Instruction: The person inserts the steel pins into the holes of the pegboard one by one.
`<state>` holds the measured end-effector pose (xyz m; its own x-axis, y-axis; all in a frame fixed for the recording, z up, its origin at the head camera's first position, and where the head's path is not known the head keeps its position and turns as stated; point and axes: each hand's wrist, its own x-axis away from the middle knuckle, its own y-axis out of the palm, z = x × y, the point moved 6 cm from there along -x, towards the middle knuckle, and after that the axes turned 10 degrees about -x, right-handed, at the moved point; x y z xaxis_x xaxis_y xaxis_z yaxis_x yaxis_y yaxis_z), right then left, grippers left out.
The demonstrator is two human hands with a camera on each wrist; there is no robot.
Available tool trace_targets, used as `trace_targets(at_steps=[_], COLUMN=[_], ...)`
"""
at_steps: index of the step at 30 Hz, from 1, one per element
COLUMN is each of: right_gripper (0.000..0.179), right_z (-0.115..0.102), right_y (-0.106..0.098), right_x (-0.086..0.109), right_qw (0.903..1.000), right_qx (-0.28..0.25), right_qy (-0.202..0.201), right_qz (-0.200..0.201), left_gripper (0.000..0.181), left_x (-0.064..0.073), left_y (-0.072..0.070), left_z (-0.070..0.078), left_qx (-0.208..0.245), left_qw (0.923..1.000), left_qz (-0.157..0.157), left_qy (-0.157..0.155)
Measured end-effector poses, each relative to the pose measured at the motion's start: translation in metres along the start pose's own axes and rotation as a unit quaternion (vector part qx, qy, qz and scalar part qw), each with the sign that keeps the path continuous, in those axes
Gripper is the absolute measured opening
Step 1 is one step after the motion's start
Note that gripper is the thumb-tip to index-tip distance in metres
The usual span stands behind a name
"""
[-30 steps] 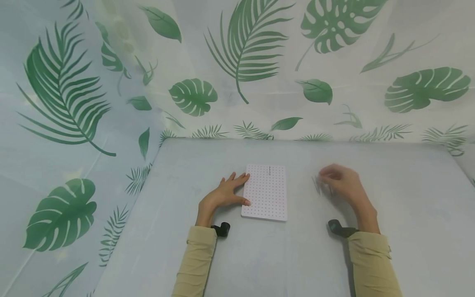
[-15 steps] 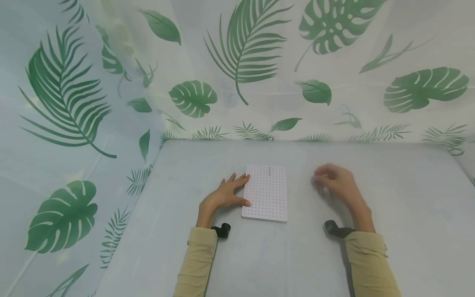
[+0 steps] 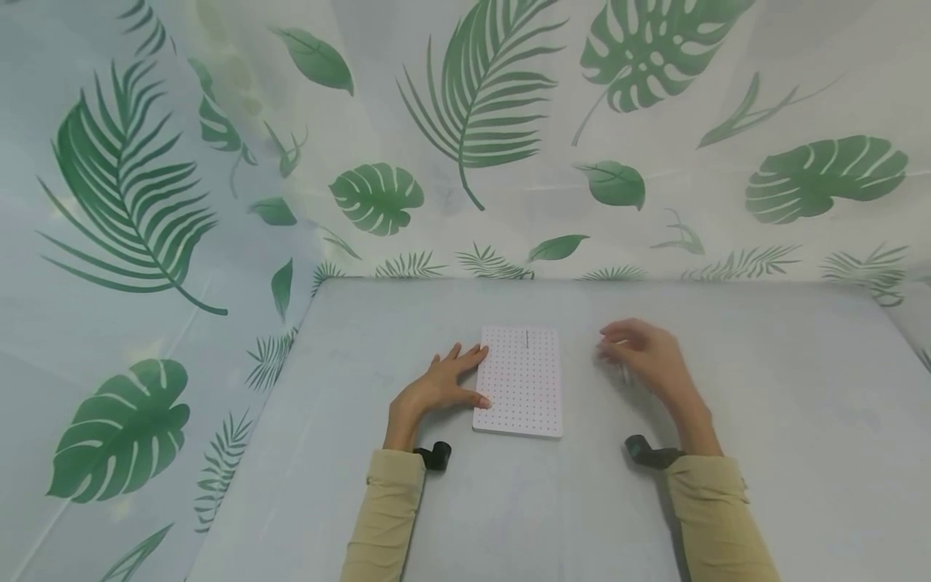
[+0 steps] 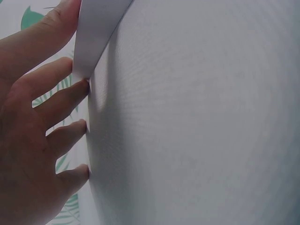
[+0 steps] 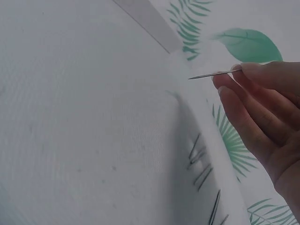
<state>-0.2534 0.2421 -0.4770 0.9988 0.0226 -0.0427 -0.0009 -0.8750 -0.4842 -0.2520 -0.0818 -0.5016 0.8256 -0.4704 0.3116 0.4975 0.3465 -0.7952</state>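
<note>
A white board dotted with a grid of small holes lies on the table. My left hand rests beside it with spread fingers, thumb and index fingertip at its left edge; the left wrist view shows the board's side against them. To the right of the board, my right hand pinches a thin metal needle between thumb and fingertips, its pointed end sticking out toward the left. Near the board's far edge shows a thin dark upright pin.
Several loose needles lie on the table below my right hand. A pale grey cloth covers the tabletop. Behind it hangs a white curtain printed with green leaves.
My right hand has moved left, closer to the board, carrying the needle. My left hand and the board hold their places.
</note>
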Motion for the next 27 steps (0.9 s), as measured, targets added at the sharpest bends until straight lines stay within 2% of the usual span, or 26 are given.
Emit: trace_targets(at_steps=[13, 20, 27], right_gripper=[0.020, 0.016, 0.015], right_z=[-0.011, -0.017, -0.027], right_y=[0.013, 0.020, 0.028], right_x=[-0.001, -0.006, -0.011], right_qw=[0.9994, 0.9969, 0.9954], right_qx=[-0.032, -0.065, -0.069], right_qy=[-0.014, -0.044, -0.066], right_qz=[0.008, 0.006, 0.010], left_gripper=[0.096, 0.096, 0.096], left_x=[0.002, 0.003, 0.001], left_y=[-0.002, -0.003, -0.001], left_z=[0.003, 0.004, 0.002], left_qx=[0.001, 0.005, 0.007], left_qw=[1.0000, 1.0000, 1.0000], left_qz=[0.006, 0.006, 0.006], left_qy=[0.006, -0.003, 0.002])
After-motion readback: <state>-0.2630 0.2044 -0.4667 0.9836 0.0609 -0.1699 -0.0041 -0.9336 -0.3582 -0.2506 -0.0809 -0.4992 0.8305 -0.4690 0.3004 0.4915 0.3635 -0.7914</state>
